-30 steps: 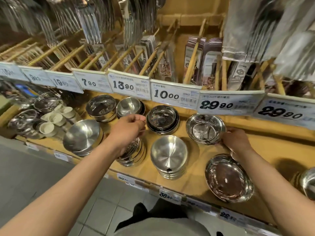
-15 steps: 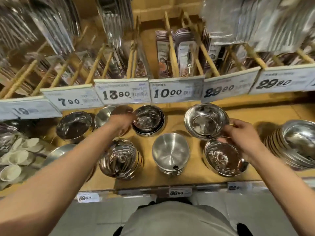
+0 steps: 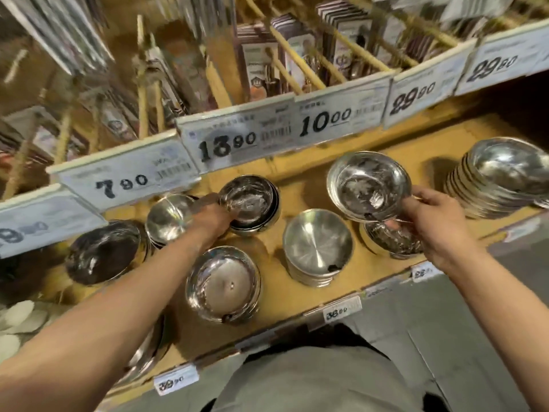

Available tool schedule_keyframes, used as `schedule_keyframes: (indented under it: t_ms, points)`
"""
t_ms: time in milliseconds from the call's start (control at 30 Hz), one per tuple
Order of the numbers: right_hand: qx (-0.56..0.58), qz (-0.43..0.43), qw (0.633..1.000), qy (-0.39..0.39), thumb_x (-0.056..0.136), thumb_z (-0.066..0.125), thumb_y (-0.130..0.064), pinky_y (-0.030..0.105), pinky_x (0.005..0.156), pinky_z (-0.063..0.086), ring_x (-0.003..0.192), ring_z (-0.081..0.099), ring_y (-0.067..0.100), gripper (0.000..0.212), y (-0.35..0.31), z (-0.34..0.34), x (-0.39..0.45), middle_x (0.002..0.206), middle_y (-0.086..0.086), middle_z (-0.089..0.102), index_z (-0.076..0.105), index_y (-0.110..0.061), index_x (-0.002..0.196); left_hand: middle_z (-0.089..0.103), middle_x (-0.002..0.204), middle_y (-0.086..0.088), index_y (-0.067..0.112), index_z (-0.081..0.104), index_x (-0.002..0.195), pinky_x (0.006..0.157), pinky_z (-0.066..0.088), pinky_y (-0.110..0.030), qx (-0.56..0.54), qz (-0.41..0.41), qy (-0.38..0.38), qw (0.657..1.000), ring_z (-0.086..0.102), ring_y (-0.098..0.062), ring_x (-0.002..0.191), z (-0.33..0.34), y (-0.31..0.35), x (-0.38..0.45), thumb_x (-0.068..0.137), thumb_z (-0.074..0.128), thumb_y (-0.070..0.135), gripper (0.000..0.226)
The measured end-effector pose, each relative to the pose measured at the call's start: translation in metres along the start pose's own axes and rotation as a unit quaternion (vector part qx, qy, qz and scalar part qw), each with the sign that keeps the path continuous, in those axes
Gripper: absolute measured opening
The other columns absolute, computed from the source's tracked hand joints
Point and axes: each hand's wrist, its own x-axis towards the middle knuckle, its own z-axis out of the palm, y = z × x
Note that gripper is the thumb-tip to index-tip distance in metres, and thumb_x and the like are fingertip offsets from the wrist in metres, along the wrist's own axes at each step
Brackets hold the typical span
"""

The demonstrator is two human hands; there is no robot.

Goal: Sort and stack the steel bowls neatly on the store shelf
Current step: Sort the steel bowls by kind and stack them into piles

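Head view, looking down on the yellow wooden store shelf [image 3: 276,295] where round polished steel bowls sit in several small stacks. The right hand [image 3: 430,224] pinches the rim of a wide, shallow steel bowl [image 3: 368,185] and holds it lifted clear above a shiny bowl stack at the shelf's front right [image 3: 392,239]. The left hand [image 3: 212,220] reaches to the back row, its fingers curled on the near rim of a small deep steel bowl [image 3: 249,199] that tops a short stack (the grip itself is blurred). The step in hand looks like sorting: each loose bowl wants a stack of matching size. Next, the lifted bowl should probably be centred over its match and lowered level so it nests rather than tilts. Compared with half a second ago, the wide bowl has risen off the shelf, and the left hand has shifted right, from the neighbouring bowl onto the small deep one
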Motion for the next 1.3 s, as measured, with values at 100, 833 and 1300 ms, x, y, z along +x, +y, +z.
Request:
schedule_keyframes:
  t_ms: [100,833,1300]
  points:
    - [0.012,0.0,1.0,0.02,0.096,0.06,0.002,0.023,0.057,0.06,0.082,0.078,0.023,0.017,0.007,-0.002,-0.005,0.095,0.011,0.079,0.071,-0.003,0.107,0.062,0.081,0.001,0.015,0.062,0.108,0.052,0.041,-0.022,-0.022,-0.012,0.003,1.0,0.056,-0.011,0.066,0.002,0.002,0.007,0.096,0.069,0.033,0.023]
    - [0.038,0.003,0.999,0.01,0.096,0.057,0.006,0.02,0.056,0.06,0.069,0.076,0.018,0.027,-0.034,-0.006,-0.033,0.108,0.015,0.074,0.065,-0.002,0.121,0.062,0.085,-0.011,-0.001,0.061,0.096,0.066,0.057,-0.028,-0.294,-0.041,0.046,0.954,0.059,-0.019,0.073,-0.041,0.025,-0.032,0.095,0.062,0.0,0.002]
    - [0.004,0.029,0.998,-0.058,0.097,0.056,0.003,0.026,0.066,0.064,0.076,0.076,0.02,0.024,-0.044,-0.068,-0.019,0.116,0.019,0.072,0.063,0.006,0.119,0.077,0.081,-0.011,0.016,0.075,0.078,0.088,0.059,-0.057,-0.315,-0.051,0.186,0.929,0.074,-0.027,0.069,-0.039,0.023,-0.13,0.083,0.063,0.018,0.013]
